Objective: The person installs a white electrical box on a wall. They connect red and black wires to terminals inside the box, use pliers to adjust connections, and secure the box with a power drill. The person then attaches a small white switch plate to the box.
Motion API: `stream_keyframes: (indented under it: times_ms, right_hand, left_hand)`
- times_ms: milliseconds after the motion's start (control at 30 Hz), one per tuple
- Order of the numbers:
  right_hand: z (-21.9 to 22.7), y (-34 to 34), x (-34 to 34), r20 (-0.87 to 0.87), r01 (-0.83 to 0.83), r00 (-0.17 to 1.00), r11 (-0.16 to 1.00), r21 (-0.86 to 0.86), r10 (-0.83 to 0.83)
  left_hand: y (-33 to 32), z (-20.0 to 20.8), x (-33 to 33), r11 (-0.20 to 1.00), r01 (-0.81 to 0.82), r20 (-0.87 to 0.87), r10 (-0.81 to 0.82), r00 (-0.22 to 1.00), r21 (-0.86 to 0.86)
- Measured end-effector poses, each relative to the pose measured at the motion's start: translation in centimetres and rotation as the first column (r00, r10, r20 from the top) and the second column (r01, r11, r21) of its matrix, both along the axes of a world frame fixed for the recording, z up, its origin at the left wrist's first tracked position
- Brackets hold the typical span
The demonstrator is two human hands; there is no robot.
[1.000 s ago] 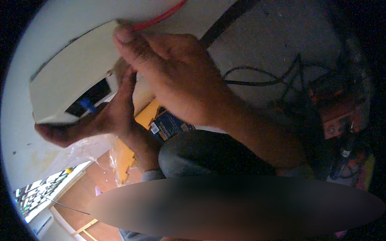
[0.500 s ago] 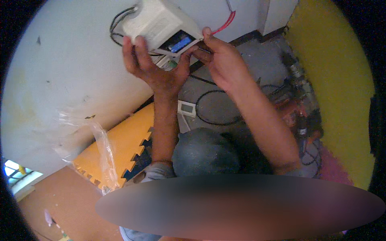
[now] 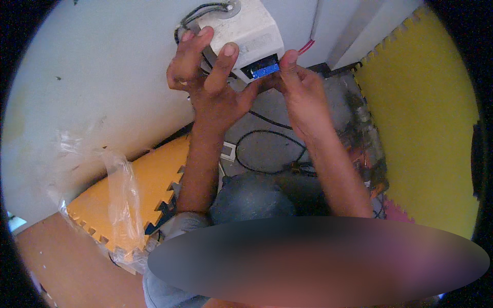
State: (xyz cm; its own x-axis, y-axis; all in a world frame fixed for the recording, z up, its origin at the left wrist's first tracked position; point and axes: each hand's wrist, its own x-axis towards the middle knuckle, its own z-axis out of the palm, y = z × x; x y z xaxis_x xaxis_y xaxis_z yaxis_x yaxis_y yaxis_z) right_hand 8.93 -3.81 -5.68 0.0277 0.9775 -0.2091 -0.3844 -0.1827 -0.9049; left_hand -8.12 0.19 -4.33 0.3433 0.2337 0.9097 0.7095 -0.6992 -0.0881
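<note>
A white box-shaped device (image 3: 246,33) is up against the wall, with a dark opening in its lower end and a blue part (image 3: 265,71) inside. My left hand (image 3: 213,87) grips the device from its left, fingers crooked over the side and top, thumb running beneath the lower edge. At the lower right corner my right hand (image 3: 305,97) is closed, its thumb against the edge and the other fingers tucked under it. The fingertips below the edge are partly hidden. A black cable (image 3: 205,7) loops out from the device's upper left.
Black cable (image 3: 239,149) lies coiled on the grey floor beside a small white frame-like item (image 3: 228,151). Orange foam mat (image 3: 149,179) and clear plastic (image 3: 120,195) lean at left. A yellow foam mat (image 3: 421,113) stands right, near cluttered tools (image 3: 367,159). Red wire (image 3: 307,47) hangs nearby.
The device and both hands appear farther right in view, as the view has shifted. My left hand's fingers have spread and moved farther up the device's side. The right thumb stays at the corner.
</note>
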Motion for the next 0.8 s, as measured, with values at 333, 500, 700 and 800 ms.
stream_keyframes:
  times_ms: [333, 500, 700, 800]
  right_hand:
    - [1.7, -0.6, 1.4, -0.113, -0.075, 0.991, 0.997, 0.010, 0.076]
    - [1.0, -0.1, 2.0, 0.018, -0.128, 0.992, 0.986, 0.111, 0.126]
    - [0.7, 1.2, 2.3, 0.217, -0.187, 0.962, 0.978, 0.093, 0.163]
    - [1.1, 1.5, 1.9, 0.296, -0.180, 0.947, 0.969, 0.167, 0.125]
  left_hand:
    - [-1.0, 4.9, 0.7, 0.992, 0.018, 0.148, 0.001, 0.989, -0.127]
    - [1.5, 5.3, 1.1, 0.999, 0.007, 0.266, -0.015, 0.964, 0.033]
    - [1.3, 5.4, 2.4, 0.979, -0.113, 0.244, 0.069, 0.967, 0.171]
    - [0.4, 5.6, 3.6, 0.991, -0.019, 0.583, 0.093, 0.807, -0.132]
